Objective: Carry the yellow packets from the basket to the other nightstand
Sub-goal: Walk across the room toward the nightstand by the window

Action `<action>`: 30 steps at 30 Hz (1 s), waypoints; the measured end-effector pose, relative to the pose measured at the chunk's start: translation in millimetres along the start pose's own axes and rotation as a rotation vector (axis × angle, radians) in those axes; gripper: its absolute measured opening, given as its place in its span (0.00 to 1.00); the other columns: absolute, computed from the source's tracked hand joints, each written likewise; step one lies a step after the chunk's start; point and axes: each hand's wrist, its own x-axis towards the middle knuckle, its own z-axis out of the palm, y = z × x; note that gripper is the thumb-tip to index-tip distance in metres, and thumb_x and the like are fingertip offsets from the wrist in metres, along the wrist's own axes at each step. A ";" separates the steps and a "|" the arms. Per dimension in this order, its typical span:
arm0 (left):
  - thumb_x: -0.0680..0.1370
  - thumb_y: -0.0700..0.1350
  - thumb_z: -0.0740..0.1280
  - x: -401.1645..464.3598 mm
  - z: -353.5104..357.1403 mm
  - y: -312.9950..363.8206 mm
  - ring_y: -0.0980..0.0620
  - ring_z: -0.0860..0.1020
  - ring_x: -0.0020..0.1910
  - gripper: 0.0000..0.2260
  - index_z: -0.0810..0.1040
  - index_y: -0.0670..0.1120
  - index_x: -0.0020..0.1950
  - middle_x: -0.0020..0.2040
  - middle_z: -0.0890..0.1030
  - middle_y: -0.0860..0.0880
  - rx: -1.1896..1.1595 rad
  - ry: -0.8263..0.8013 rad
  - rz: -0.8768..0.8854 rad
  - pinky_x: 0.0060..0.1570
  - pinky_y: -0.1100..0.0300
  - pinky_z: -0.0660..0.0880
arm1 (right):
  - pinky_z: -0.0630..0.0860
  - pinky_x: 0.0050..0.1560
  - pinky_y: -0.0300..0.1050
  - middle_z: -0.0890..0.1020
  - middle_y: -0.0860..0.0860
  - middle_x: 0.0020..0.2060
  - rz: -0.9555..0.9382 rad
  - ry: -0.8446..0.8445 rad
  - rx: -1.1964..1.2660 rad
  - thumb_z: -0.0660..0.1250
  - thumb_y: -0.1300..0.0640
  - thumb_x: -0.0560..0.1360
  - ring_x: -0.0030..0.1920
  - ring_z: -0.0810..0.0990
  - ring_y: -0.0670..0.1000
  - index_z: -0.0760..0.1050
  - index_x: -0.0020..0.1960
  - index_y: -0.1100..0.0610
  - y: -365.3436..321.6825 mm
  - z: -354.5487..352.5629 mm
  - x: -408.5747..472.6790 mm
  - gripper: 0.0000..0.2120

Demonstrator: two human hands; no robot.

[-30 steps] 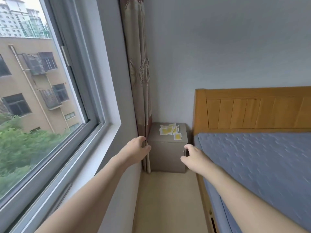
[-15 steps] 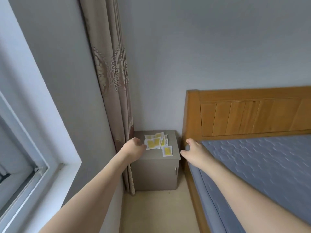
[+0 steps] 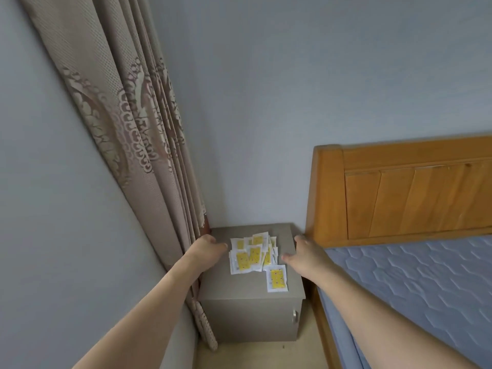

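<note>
A grey nightstand (image 3: 247, 312) stands in the room's corner between the curtain and the bed. On its top lies a loose pile of yellow packets (image 3: 251, 255) in white wrappers, and one single packet (image 3: 277, 278) lies apart toward the front. My left hand (image 3: 206, 249) hovers at the pile's left side with fingers curled and nothing visible in it. My right hand (image 3: 306, 253) reaches over the nightstand's right edge, fingers spread, holding nothing. No basket is in view.
A patterned beige curtain (image 3: 138, 145) hangs along the left wall down to the floor beside the nightstand. A wooden headboard (image 3: 399, 193) and blue mattress (image 3: 415, 283) fill the right. A narrow beige floor strip (image 3: 266, 354) runs between bed and wall.
The view has swung right and closer: the window left the frame and the nightstand grew larger. Both hands have moved forward over the nightstand top, either side of the packets.
</note>
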 end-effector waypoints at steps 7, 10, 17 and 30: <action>0.76 0.48 0.66 134.8 30.1 20.1 0.51 0.69 0.32 0.08 0.72 0.44 0.44 0.35 0.71 0.49 -0.013 -0.063 -0.032 0.31 0.61 0.62 | 0.75 0.49 0.47 0.74 0.55 0.59 0.094 -0.094 -0.028 0.66 0.44 0.75 0.55 0.77 0.55 0.68 0.63 0.58 5.1 24.1 126.9 0.23; 0.76 0.48 0.66 195.1 49.6 17.7 0.53 0.69 0.31 0.09 0.70 0.46 0.40 0.35 0.72 0.50 -0.015 -0.109 -0.070 0.28 0.61 0.62 | 0.76 0.47 0.46 0.74 0.54 0.56 0.191 -0.143 -0.046 0.67 0.43 0.73 0.52 0.77 0.54 0.68 0.60 0.57 8.6 45.6 175.8 0.23; 0.74 0.48 0.68 315.5 107.7 -19.6 0.53 0.72 0.27 0.10 0.72 0.46 0.35 0.30 0.74 0.51 -0.010 -0.191 -0.268 0.26 0.63 0.66 | 0.74 0.46 0.44 0.73 0.52 0.55 0.313 -0.251 -0.110 0.67 0.44 0.73 0.52 0.77 0.52 0.65 0.60 0.55 28.0 122.9 286.2 0.23; 0.72 0.61 0.71 444.8 247.0 -133.0 0.39 0.70 0.68 0.42 0.59 0.36 0.73 0.70 0.68 0.38 0.253 -0.068 -0.526 0.62 0.47 0.71 | 0.73 0.44 0.44 0.76 0.49 0.52 0.639 -0.358 -0.076 0.68 0.50 0.70 0.54 0.78 0.52 0.62 0.62 0.53 133.7 284.1 390.5 0.25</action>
